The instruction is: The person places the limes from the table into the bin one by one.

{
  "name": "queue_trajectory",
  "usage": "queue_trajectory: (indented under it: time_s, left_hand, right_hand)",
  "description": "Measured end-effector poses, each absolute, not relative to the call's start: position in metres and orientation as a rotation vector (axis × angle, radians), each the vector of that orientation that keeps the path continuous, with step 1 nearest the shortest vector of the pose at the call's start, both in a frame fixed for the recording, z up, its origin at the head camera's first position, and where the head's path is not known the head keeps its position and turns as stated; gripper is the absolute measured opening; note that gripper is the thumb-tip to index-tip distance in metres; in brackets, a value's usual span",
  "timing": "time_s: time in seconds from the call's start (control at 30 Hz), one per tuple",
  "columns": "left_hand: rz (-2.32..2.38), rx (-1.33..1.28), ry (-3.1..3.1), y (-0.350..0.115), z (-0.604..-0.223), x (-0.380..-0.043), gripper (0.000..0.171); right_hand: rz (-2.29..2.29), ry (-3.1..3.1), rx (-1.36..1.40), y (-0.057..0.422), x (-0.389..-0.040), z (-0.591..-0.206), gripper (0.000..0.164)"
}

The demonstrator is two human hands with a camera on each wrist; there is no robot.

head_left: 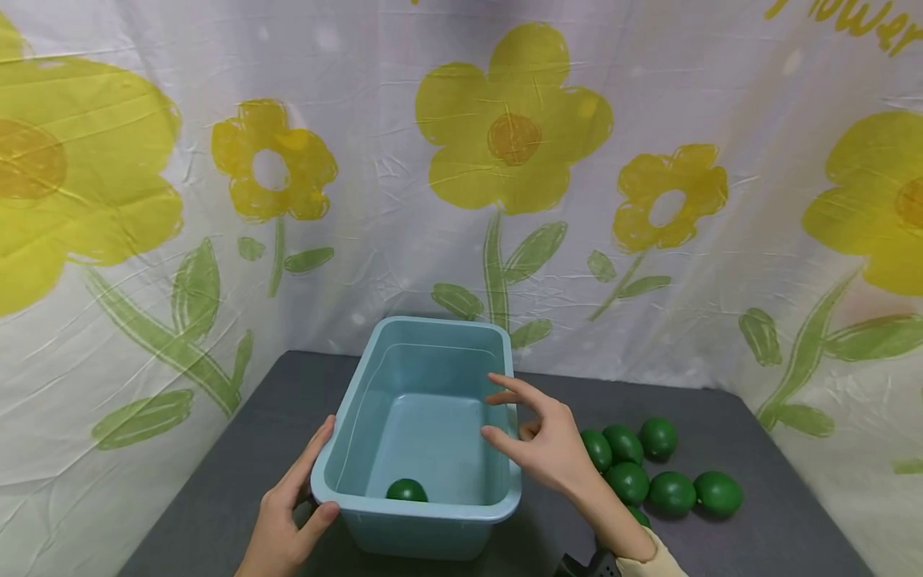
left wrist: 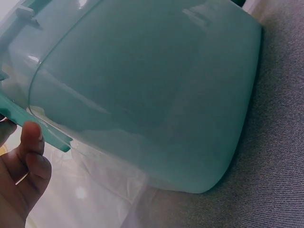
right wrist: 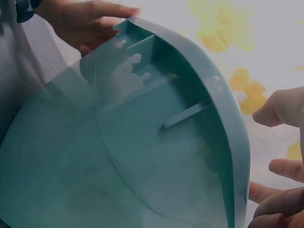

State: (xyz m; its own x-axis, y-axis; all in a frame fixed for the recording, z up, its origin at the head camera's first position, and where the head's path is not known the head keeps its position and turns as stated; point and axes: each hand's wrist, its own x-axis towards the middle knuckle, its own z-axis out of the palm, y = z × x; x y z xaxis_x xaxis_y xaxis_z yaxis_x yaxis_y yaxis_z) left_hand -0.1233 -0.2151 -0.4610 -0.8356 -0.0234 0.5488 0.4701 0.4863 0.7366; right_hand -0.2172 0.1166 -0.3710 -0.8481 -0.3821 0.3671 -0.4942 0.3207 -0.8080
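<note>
A light blue plastic basin [head_left: 433,529] stands in the middle of the table. One dark green, round, lime-like fruit [head_left: 407,490] lies inside it by the near wall. My left hand [head_left: 292,501] grips the basin's near left corner, thumb at the front rim and fingers along the left side. In the left wrist view, bent fingers [left wrist: 32,137] show at the rim. Over the basin's right rim hovers my right hand [head_left: 544,437], thumb and forefinger spread apart with nothing between them. The right wrist view has its fingers [right wrist: 280,166] just beyond the rim.
Several more green fruits [head_left: 671,493] lie grouped on the dark grey tabletop [head_left: 764,449], right of the basin and partly behind my right forearm. A white curtain [head_left: 382,208] with yellow flowers hangs behind and along both sides.
</note>
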Motion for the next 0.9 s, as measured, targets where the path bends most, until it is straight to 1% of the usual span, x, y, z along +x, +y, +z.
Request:
queue_trajectory:
  time_s: [0.27, 0.57, 0.9]
  left_hand:
    - [-1.317, -0.349, -2.243, -0.214, -0.461, -0.123, 0.085]
    - [-1.313, -0.311, -2.266, -0.213, -0.459, -0.123, 0.085]
    - [-1.317, -0.349, -2.240, -0.214, -0.460, -0.122, 0.084]
  right_hand:
    - [1.566, -2.432, 0.777, 0.127, -0.215, -0.373, 0.058]
    - [1.572, -2.397, 0.696, 0.149, -0.212, -0.371, 0.056]
    - [1.589, -2.333, 0.630, 0.171, -0.208, -0.368, 0.054]
